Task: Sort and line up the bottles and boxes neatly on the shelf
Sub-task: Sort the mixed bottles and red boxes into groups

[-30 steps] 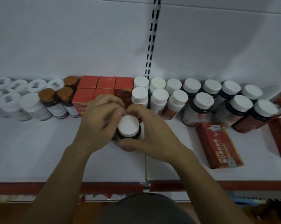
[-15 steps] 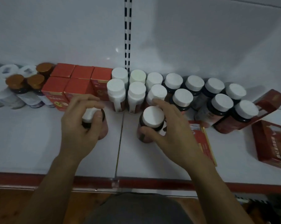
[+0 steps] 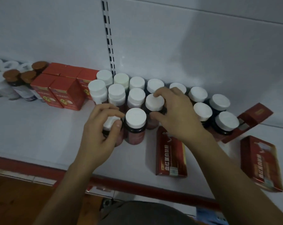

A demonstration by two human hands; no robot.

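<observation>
My left hand (image 3: 99,129) grips a dark white-capped bottle (image 3: 110,123) on the white shelf (image 3: 40,127), fingers curled over its cap. Right beside it stands a free dark bottle with a white cap (image 3: 135,125). My right hand (image 3: 176,112) holds another white-capped bottle (image 3: 154,103) by its cap, in the front row. Behind run two rows of white-capped bottles (image 3: 116,93). Upright red boxes (image 3: 56,90) stand left of them. Two flat red boxes (image 3: 171,158) (image 3: 261,163) lie near the front edge.
Brown-capped bottles (image 3: 27,77) and white bottles (image 3: 1,82) fill the far left. An opened red box (image 3: 251,120) leans behind the rightmost bottles (image 3: 227,122). A slotted upright (image 3: 108,34) runs up the back wall. The shelf's red front lip (image 3: 145,187) is below my arms.
Both hands moved right and together. The left carried its bottle next to the one my right hand had held. The right hand let that one go and took a bottle in the row behind.
</observation>
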